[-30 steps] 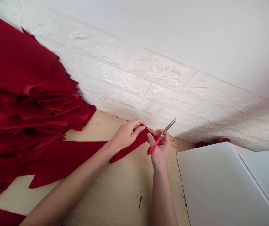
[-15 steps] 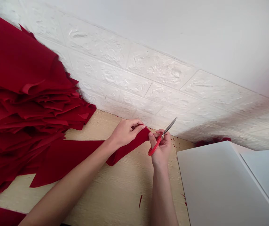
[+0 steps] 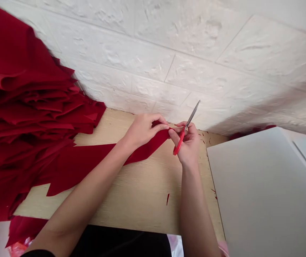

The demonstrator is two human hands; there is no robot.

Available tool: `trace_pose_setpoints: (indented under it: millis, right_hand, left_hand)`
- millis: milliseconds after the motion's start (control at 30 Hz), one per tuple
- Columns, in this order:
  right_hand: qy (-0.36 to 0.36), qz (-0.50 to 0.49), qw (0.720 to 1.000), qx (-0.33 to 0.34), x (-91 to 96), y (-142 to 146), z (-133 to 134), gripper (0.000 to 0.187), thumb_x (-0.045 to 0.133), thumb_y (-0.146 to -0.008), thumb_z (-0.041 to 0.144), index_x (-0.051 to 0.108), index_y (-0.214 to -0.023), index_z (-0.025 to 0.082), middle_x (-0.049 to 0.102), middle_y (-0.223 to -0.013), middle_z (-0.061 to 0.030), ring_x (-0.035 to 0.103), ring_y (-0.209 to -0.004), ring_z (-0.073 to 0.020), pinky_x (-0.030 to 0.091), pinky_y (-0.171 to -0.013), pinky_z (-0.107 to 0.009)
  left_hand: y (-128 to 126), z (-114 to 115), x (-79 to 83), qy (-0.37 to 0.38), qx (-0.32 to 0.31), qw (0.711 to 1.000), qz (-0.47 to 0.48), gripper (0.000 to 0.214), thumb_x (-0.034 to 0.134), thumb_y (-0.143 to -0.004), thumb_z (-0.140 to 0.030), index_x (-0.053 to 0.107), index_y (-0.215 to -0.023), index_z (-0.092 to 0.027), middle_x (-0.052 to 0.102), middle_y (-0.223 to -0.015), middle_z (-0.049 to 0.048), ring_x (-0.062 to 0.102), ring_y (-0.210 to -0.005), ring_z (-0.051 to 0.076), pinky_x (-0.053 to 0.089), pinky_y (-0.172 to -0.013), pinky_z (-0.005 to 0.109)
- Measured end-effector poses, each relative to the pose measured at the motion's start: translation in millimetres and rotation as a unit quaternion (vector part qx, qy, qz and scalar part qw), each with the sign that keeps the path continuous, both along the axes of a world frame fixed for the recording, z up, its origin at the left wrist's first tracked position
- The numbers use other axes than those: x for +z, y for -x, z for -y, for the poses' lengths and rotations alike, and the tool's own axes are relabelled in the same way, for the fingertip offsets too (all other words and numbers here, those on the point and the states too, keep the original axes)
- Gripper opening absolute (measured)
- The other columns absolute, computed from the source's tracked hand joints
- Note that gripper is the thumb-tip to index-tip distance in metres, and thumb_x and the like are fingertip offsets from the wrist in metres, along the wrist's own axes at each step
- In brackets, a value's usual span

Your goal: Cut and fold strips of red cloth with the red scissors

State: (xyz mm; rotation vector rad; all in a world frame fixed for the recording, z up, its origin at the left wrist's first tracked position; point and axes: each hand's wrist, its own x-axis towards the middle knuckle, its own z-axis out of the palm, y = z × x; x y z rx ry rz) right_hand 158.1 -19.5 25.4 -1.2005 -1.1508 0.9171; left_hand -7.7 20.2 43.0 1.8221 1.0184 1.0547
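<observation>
A long strip of red fabric (image 3: pixel 149 148) stretches from the left across the table and rises to my hands. With thumb and fingers pinched, my left hand (image 3: pixel 144 130) grips the strip near its right end. My right hand (image 3: pixel 187 142) carries scissors (image 3: pixel 180 141) with red handles, their metal blades together and pointing up towards the wall. Its thumb and fingertips also pinch the very tip of the fabric, close beside my left fingertips. Part of the strip is hidden behind my left forearm.
A tall heap of red fabric pieces (image 3: pixel 35 107) fills the left side. A white box-like surface (image 3: pixel 254 178) stands at the right. Behind the wooden table (image 3: pixel 142 200) rises a white brick-patterned wall (image 3: pixel 147 50). Small red scraps (image 3: pixel 167 199) lie on the tabletop.
The view has tipped downward, bringing the table's front edge into sight. The fabric end between my hands has turned and narrowed, its broad face now less visible. Both hands keep their grip.
</observation>
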Motion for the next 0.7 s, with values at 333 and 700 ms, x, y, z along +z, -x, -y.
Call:
trace_pose_setpoints:
  millis: [333,700]
  right_hand:
    - [-0.024,0.004,0.999,0.022,-0.7,-7.9,-5.3,0.04,0.087,-0.066,0.037,0.055,-0.087,0.026,0.059,-0.066,0.0084,0.059,-0.06,-0.012,0.051,-0.068,-0.03]
    - [-0.025,-0.002,1.0,0.001,0.7,-4.9,-4.7,0.038,0.085,-0.068,0.033,0.052,-0.086,0.025,0.058,-0.068,0.0084,0.052,-0.058,-0.0087,0.044,-0.057,-0.023]
  left_hand:
    - [-1.7,0.4,-2.7,-0.069,0.027,0.995,-0.069,0.022,0.058,-0.093,-0.033,0.07,-0.086,-0.017,0.073,-0.08,-0.0009,0.061,-0.07,0.012,0.045,-0.07,0.025]
    - [-1.3,-0.5,1.2,-0.017,0.002,1.0,-0.022,0.021,0.059,-0.093,-0.034,0.069,-0.084,-0.019,0.074,-0.082,0.0003,0.063,-0.072,0.014,0.047,-0.069,0.024]
